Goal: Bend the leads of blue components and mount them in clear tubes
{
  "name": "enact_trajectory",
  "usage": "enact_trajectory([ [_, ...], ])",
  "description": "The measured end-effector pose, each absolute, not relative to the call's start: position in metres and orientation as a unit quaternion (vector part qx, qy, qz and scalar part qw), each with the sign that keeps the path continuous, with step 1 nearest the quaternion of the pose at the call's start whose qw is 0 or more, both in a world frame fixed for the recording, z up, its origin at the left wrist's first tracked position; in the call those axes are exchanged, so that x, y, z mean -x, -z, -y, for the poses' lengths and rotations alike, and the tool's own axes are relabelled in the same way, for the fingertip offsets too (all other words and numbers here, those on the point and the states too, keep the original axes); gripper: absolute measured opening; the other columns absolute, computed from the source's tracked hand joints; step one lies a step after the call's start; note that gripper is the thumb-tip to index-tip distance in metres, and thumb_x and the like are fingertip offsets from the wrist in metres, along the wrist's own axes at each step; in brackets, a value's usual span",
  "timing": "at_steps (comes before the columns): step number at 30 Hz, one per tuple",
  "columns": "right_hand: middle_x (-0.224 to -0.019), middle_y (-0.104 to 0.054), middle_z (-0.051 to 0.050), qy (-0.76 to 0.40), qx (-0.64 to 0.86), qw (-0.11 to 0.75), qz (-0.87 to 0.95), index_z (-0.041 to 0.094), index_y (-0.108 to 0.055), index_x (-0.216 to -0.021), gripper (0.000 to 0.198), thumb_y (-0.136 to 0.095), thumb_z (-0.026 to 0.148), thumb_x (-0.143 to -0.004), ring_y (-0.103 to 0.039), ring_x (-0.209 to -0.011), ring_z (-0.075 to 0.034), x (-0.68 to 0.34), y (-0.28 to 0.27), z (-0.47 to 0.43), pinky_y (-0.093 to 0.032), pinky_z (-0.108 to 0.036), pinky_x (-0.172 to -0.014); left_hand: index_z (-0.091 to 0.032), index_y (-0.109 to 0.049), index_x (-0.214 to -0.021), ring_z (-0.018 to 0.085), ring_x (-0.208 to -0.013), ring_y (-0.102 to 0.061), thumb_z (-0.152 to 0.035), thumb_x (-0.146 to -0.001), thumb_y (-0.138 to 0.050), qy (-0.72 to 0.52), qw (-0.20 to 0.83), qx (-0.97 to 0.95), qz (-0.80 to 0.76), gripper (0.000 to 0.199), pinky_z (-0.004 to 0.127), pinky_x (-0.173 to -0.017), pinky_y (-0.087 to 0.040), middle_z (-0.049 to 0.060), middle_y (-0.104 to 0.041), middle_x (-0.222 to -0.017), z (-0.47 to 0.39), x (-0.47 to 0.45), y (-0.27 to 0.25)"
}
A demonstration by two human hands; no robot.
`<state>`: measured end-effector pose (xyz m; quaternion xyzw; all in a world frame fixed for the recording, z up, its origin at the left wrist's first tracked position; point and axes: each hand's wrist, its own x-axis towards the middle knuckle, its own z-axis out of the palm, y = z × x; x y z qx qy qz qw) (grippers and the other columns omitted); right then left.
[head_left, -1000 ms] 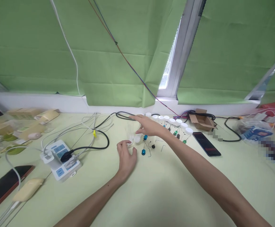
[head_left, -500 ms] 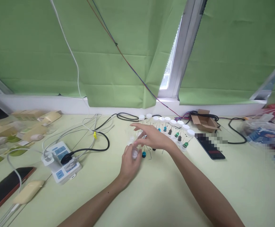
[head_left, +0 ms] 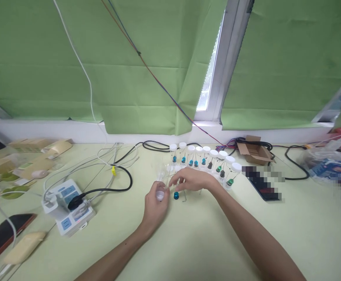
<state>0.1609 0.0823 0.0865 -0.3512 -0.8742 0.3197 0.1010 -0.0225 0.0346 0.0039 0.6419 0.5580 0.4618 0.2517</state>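
Observation:
My left hand is wrapped round a clear plastic tube with a round whitish end, low over the table. Close to its right, my right hand reaches in palm down, fingers bent and apart; nothing shows in its grasp. Just below those fingertips a small teal-blue ribbed piece stands on the table. Beside it lies a thin bent metal key. Behind my right hand runs a curved row of clear tubes with white caps, holding teal, green and dark pieces on thin metal shafts. The right hand hides some small items.
A power strip with plugs and tangled cables lies left. Phones lie at lower left and right. An open cardboard box stands at the back. A plastic bag sits far right, and packets far left.
My right hand has lowered towards the teal piece, uncovering more of the tube row. My left hand, with the tube, has shifted slightly left and nearer.

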Motion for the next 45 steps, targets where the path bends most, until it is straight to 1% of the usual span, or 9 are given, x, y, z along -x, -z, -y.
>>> enact_trajectory([
  [4, -0.074, -0.070, -0.001, -0.358, 0.312, 0.076, 0.877, 0.019, -0.074, -0.089, 0.016, -0.059, 0.018, -0.082, -0.062, -0.066, -0.014, -0.158, -0.076, -0.086, -0.042, -0.020, -0.055, -0.022, -0.052, -0.085, 0.019, -0.071, -0.060, -0.036, -0.083, -0.054, -0.458, 0.262, -0.643, -0.556, 0.014, 0.028, -0.064, -0.046, 0.000, -0.063, -0.075, -0.036, 0.023, -0.003],
  [7, -0.067, -0.068, 0.001, -0.384, 0.310, 0.092, 0.865, 0.018, -0.074, -0.084, 0.015, -0.059, 0.017, -0.081, -0.061, -0.062, -0.013, -0.159, -0.076, -0.085, -0.041, -0.020, -0.053, -0.022, -0.052, -0.085, 0.018, -0.068, -0.059, -0.036, -0.083, -0.054, -0.458, 0.270, -0.647, -0.547, 0.014, 0.027, -0.062, -0.045, 0.000, -0.062, -0.073, -0.036, 0.023, -0.002],
  [12, -0.065, -0.070, 0.000, -0.413, 0.317, 0.116, 0.846, 0.017, -0.074, -0.080, 0.013, -0.061, 0.020, -0.080, -0.065, -0.064, -0.015, -0.164, -0.082, -0.085, -0.040, -0.020, -0.051, -0.022, -0.052, -0.084, 0.017, -0.065, -0.057, -0.034, -0.082, -0.054, -0.458, 0.275, -0.651, -0.540, 0.013, 0.025, -0.059, -0.043, -0.002, -0.060, -0.070, -0.037, 0.023, -0.001],
  [17, -0.070, -0.072, -0.003, -0.451, 0.315, 0.166, 0.818, 0.016, -0.072, -0.077, 0.013, -0.064, 0.026, -0.080, -0.070, -0.069, -0.018, -0.174, -0.095, -0.082, -0.049, -0.023, -0.061, -0.022, -0.052, -0.083, 0.016, -0.062, -0.055, -0.034, -0.082, -0.054, -0.455, 0.276, -0.655, -0.537, 0.012, 0.025, -0.058, -0.042, -0.003, -0.057, -0.067, -0.036, 0.022, -0.004],
  [21, -0.075, -0.073, -0.004, -0.479, 0.326, 0.239, 0.779, 0.016, -0.073, -0.081, 0.018, -0.069, 0.033, -0.076, -0.070, -0.069, -0.019, -0.192, -0.114, -0.076, -0.054, -0.027, -0.065, -0.022, -0.053, -0.082, 0.016, -0.061, -0.055, -0.032, -0.081, -0.053, -0.447, 0.273, -0.665, -0.532, 0.010, 0.025, -0.058, -0.042, -0.003, -0.057, -0.067, -0.037, 0.022, -0.003],
  [27, -0.071, -0.072, -0.005, -0.429, 0.365, 0.441, 0.698, 0.016, -0.072, -0.079, 0.021, -0.074, 0.036, -0.073, -0.070, -0.068, -0.019, -0.217, -0.133, -0.074, -0.056, -0.030, -0.065, -0.022, -0.054, -0.085, 0.016, -0.064, -0.056, -0.028, -0.079, -0.054, -0.433, 0.278, -0.682, -0.519, 0.008, 0.025, -0.061, -0.044, -0.002, -0.059, -0.071, -0.039, 0.023, 0.002],
  [29, -0.072, -0.072, -0.006, -0.420, 0.374, 0.482, 0.672, 0.015, -0.072, -0.079, 0.023, -0.074, 0.037, -0.073, -0.070, -0.070, -0.019, -0.220, -0.131, -0.076, -0.056, -0.030, -0.067, -0.022, -0.054, -0.085, 0.016, -0.063, -0.055, -0.028, -0.080, -0.054, -0.427, 0.281, -0.689, -0.514, 0.008, 0.024, -0.060, -0.043, -0.002, -0.058, -0.070, -0.038, 0.023, 0.002],
  [35, -0.073, -0.072, -0.006, -0.450, 0.385, 0.486, 0.643, 0.013, -0.070, -0.077, 0.031, -0.073, 0.044, -0.073, -0.071, -0.071, -0.018, -0.213, -0.120, -0.084, -0.058, -0.030, -0.070, -0.022, -0.054, -0.088, 0.015, -0.061, -0.053, -0.027, -0.080, -0.052, -0.406, 0.284, -0.714, -0.495, 0.009, 0.024, -0.059, -0.042, -0.003, -0.058, -0.068, -0.035, 0.022, -0.001],
  [45, -0.072, -0.070, -0.005, -0.475, 0.373, 0.497, 0.623, 0.014, -0.069, -0.075, 0.029, -0.075, 0.042, -0.073, -0.070, -0.070, -0.016, -0.209, -0.117, -0.086, -0.058, -0.027, -0.069, -0.023, -0.054, -0.090, 0.014, -0.058, -0.050, -0.027, -0.082, -0.053, -0.387, 0.302, -0.722, -0.487, 0.009, 0.023, -0.057, -0.039, -0.004, -0.059, -0.069, -0.032, 0.022, -0.001],
])
